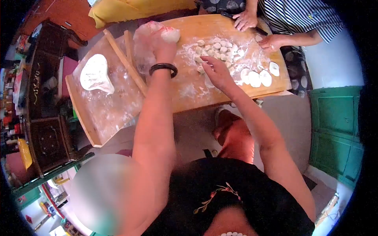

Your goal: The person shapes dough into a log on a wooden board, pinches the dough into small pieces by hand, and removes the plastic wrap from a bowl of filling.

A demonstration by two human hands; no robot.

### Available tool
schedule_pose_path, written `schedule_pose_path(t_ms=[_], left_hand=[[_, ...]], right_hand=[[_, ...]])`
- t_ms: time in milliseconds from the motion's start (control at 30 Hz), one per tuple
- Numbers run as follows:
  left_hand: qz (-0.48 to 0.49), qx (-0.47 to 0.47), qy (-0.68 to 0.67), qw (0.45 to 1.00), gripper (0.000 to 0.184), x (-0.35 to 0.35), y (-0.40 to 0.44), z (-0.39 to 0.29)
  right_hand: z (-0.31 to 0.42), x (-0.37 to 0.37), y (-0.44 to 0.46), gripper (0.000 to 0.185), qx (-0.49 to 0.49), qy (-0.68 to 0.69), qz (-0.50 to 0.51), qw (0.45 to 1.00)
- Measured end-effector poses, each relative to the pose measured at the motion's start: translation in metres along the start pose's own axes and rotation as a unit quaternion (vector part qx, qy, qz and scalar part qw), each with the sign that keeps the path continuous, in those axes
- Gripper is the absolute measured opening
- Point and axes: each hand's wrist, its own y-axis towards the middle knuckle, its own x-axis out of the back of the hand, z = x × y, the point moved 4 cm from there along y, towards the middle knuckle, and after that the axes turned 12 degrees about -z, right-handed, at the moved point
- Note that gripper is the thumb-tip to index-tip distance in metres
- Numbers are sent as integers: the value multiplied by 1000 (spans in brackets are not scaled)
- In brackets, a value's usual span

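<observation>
My left hand, above a dark bracelet, reaches to a clear plastic bag with red marks and a white lump beside it; its fingers are blurred and hidden. My right hand is over the floured wooden board, fingers apart, the fingertips at the left edge of a pile of small dough pieces. Flat round wrappers lie right of that hand. A large sheet of dough rests on the left board.
Across the board, a co-worker in a striped top has one hand flat near the far edge and another at a wrapper. A long wooden stick lies between the boards. A green cabinet stands right.
</observation>
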Motion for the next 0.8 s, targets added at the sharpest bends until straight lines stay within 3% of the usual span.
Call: schedule_pose_path(t_ms=[33, 133, 167, 267, 333, 400, 467, 500, 533, 567, 700, 800], left_hand=[[-28, -13, 9, 999, 57, 5, -13, -10], [3, -90, -46, 995, 61, 31, -51, -39], [23, -111, -10, 994, 62, 42, -72, -50], [160, -20, -280, 946, 62, 75, -128, -63], [222, 11, -280, 934, 61, 99, -167, -69], [271, 72, -315, 907, 62, 120, -196, -78], [245, 16, -272, 930, 58, 143, -216, -72], [200, -24, -265, 943, 56, 164, -216, -76], [159, -68, -257, 951, 53, 185, -213, -83], [105, -59, -290, 949, 46, 205, -209, -85], [-85, 2, -207, 975, 39, 274, -195, -46], [-208, 35, -208, 955, 38, 340, -207, -17]], right_hand=[[7, 1, -4, 33, -3, 9, -6, 1000], [3, 16, -18, 32, -38, 16, -35, 999], [1, 27, -22, 30, -42, -11, -61, 997], [-25, 71, -35, 28, -23, -41, -130, 990], [-61, 101, -43, 26, -1, -48, -165, 985], [-95, 132, -52, 26, 80, -148, -174, 970], [-135, 152, -48, 29, 45, -166, -139, 975], [-165, 158, -43, 30, 89, -209, -148, 963], [-167, 161, -35, 30, 62, -186, -141, 970], [-148, 155, -30, 31, 50, -180, -135, 973], [-49, 114, -18, 31, 43, -144, -96, 984], [-13, 79, -10, 30, 134, -145, -68, 978]])
